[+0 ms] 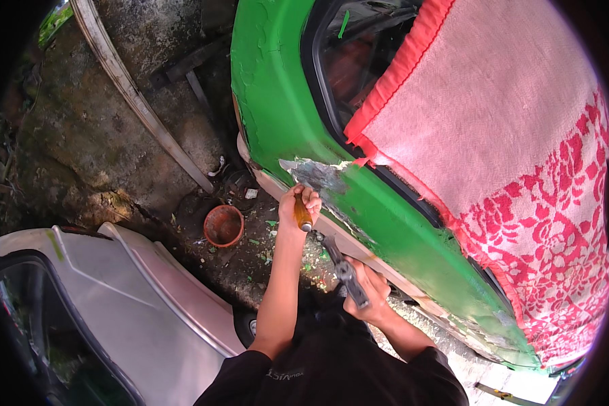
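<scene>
Firmly, the left hand [300,203] holds an amber-handled tool [302,215], grip closed, beside a peeling patch [323,177] on a green car [399,223]; near the car's lower edge, the right hand [373,287] has its grip wrapped round a hammer [346,273]. A terracotta pot [224,227] sits left of the car.

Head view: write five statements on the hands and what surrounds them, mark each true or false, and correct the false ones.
1. The left hand holds an amber-handled tool. True.
2. The right hand is empty. False: it grasps a dark metal hammer.
3. A rough grey patch breaks the paint of the green car. True.
4. The cloth over the green car is plain blue. False: it is pink with a red pattern and a red border.
5. The silver car is on the person's right. False: it is on the left.
</scene>
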`<state>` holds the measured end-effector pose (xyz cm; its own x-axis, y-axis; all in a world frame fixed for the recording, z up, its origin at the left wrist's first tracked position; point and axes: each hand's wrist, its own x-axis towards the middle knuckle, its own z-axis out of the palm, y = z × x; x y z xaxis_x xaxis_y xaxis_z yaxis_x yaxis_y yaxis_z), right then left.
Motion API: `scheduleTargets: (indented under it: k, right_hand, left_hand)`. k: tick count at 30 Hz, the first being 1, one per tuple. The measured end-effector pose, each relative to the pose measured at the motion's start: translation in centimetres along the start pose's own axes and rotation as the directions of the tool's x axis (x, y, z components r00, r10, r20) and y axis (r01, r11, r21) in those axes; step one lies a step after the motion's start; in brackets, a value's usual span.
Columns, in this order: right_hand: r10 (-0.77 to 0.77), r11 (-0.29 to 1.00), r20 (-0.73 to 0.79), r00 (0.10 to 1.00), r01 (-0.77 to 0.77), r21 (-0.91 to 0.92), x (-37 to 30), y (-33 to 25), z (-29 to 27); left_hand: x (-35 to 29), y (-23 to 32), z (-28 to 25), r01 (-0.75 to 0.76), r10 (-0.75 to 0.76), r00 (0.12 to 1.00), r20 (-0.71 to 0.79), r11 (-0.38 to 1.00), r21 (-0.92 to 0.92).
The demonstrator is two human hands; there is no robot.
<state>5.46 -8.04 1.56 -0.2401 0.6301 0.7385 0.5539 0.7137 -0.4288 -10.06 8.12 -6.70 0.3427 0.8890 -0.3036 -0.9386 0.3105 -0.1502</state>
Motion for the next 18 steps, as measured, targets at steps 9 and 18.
scheduleTargets:
  k: [9, 18]
  right_hand:
    - [0.076, 0.982, -0.012, 0.997, -0.073, 0.174, -1.4, 1.1, 0.6]
    - [-0.071, 0.975, -0.009, 0.997, 0.071, 0.209, -0.4, 2.2, 0.0]
  left_hand:
    - [-1.2, -0.6, -1.3, 0.028, -0.034, 0.994, 0.107, 0.998, 0.057]
    - [-0.9, -1.0, -0.4, 0.003, -0.004, 1.0, 0.009, 0.994, 0.107]
